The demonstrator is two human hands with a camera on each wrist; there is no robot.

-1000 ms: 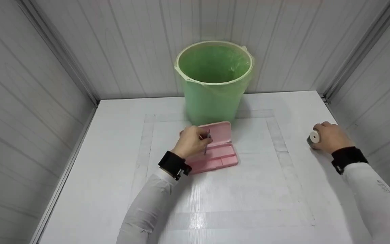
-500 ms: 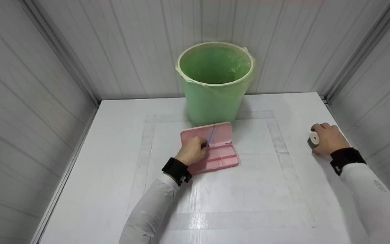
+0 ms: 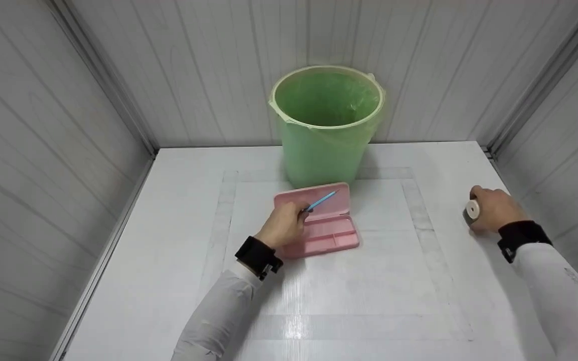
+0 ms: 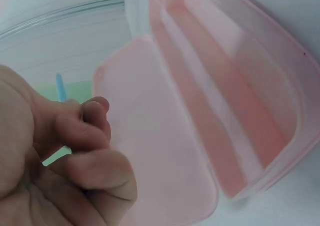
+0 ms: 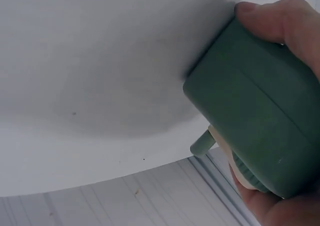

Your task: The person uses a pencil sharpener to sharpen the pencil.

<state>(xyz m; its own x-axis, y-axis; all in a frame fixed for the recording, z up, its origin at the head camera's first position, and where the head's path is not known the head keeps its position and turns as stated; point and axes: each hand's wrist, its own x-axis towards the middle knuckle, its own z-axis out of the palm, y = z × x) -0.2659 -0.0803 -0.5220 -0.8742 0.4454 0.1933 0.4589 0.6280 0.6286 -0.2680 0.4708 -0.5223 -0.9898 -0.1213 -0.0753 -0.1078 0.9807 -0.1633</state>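
Over the left part of an unfolded pink case (image 3: 330, 228), the left hand (image 3: 283, 223) stands at the end of a forearm extending from the near left toward the far right. The right forearm extends from the near right toward the far left, placing the right hand (image 3: 500, 208) at the right side of the tabletop (image 3: 384, 286).

Left grip: narrow, pinching a slim blue stick (image 3: 323, 200). The free length projects beyond the fingertips, over the case lid. Its long axis runs from near left to far right; the thin dark tip is at the far right end. Contact between this hand and the case cannot be determined.

Right grip: wide, curled round a green device (image 5: 255, 100), with digits on two opposite sides. A cream round part (image 3: 472, 209) with a dark centre hole faces the head camera; a short green knob (image 5: 202, 143) projects beside the body.

The case lid is on the far side, the compartments on the near side. Just beyond the lid stands a green bin (image 3: 321, 155).
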